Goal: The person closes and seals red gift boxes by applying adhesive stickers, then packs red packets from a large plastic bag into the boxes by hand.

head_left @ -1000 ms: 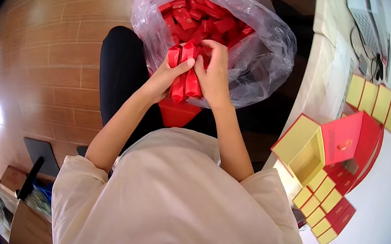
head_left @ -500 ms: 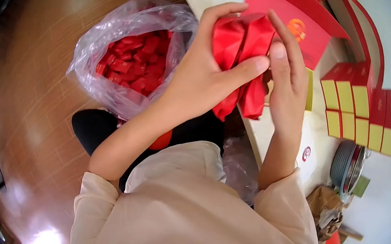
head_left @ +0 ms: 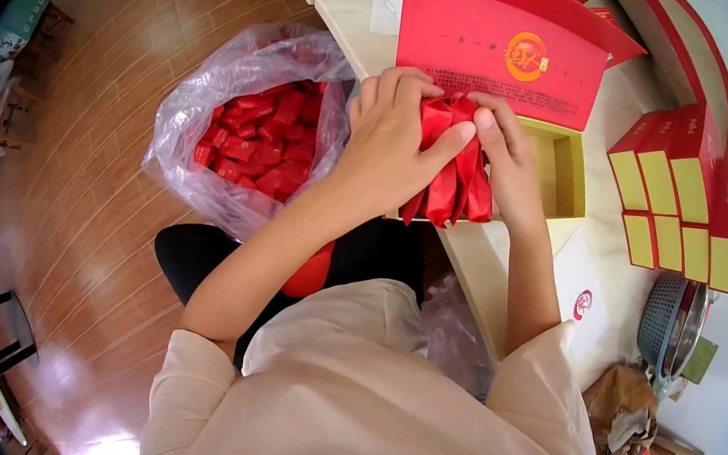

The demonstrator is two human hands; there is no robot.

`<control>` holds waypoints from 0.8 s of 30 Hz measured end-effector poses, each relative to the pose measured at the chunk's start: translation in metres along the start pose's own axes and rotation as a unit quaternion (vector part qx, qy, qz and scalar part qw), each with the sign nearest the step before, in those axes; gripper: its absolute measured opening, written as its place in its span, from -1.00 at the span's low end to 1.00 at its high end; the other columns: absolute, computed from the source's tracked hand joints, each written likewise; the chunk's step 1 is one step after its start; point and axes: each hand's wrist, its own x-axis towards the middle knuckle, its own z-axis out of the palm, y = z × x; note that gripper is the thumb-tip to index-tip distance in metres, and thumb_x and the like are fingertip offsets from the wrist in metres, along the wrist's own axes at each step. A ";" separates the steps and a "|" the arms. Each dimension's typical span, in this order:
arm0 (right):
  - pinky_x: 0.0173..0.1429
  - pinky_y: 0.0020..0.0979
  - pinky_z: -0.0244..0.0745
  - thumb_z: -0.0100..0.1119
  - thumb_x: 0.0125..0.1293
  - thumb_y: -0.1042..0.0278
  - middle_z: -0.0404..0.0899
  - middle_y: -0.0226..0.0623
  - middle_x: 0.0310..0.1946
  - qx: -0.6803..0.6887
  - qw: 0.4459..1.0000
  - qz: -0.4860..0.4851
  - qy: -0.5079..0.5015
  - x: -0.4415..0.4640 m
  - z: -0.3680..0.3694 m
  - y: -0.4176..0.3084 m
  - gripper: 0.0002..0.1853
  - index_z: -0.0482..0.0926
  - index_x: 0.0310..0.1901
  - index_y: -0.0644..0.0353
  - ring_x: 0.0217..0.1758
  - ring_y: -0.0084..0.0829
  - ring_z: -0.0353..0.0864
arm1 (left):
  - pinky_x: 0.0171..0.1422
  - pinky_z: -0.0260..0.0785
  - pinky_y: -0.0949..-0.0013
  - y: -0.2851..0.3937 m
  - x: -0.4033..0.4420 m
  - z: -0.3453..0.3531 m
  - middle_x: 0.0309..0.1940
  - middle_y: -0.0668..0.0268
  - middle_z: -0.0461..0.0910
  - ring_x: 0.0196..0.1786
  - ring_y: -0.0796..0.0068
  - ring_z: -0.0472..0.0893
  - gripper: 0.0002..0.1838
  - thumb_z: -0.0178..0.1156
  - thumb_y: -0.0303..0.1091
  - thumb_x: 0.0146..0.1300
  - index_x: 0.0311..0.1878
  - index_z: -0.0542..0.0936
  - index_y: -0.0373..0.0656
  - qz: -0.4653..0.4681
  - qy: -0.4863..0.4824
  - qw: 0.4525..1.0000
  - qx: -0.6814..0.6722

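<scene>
Between my two hands is a bunch of shiny red packets (head_left: 449,184), standing side by side with their ends sticking out towards me. My left hand (head_left: 391,134) is closed around their left side, thumb across the near face. On the other side my right hand (head_left: 508,159) presses with thumb and fingertips. Just beneath and behind them an open gift box (head_left: 581,170) shows its yellow inner compartment at the right; its red lid (head_left: 464,41), with a gold emblem, stands raised. My hands and the packets hide the left part of the box.
Left of the table, a clear plastic bag (head_left: 183,160) full of small red packets stands on the floor. Red and yellow boxes (head_left: 679,174) are stacked at the right. Nearer me are a grey basket (head_left: 664,312), a metal bowl and crumpled brown paper (head_left: 618,403).
Both hands have lowered the red packets from in front of the lid to the open box. The view has shifted, so more of the lid and the box's inside shows.
</scene>
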 end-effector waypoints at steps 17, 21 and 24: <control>-0.15 -0.55 0.31 -0.01 0.49 0.12 0.43 -0.46 -0.43 0.029 0.993 0.023 0.116 0.010 -0.018 0.015 -0.66 0.51 -0.23 0.30 -0.29 -0.66 0.31 | 0.15 0.07 0.14 0.009 0.036 0.039 -0.26 0.26 0.55 -0.03 0.21 0.39 -0.65 0.17 -0.03 0.27 -0.28 0.64 -0.17 -0.029 0.007 0.997 -0.078; -0.21 -0.54 0.32 0.04 0.47 0.17 0.43 -0.46 -0.46 0.014 0.994 0.017 0.108 0.010 -0.015 0.011 -0.69 0.54 -0.23 0.30 -0.34 -0.66 0.33 | 0.16 0.10 0.17 0.005 0.029 0.034 -0.27 0.28 0.56 -0.04 0.22 0.41 -0.69 0.21 -0.08 0.25 -0.26 0.67 -0.16 -0.027 -0.010 0.994 -0.109; -0.28 -0.48 0.40 0.10 0.43 0.25 0.54 -0.32 -0.48 -0.035 0.990 -0.028 0.130 0.011 -0.010 0.012 -0.77 0.51 -0.16 0.30 -0.41 -0.56 0.49 | 0.16 0.16 0.18 -0.004 0.026 0.039 -0.25 0.28 0.55 -0.04 0.20 0.42 -0.76 0.22 -0.18 0.24 -0.17 0.66 -0.13 0.002 0.019 0.991 -0.133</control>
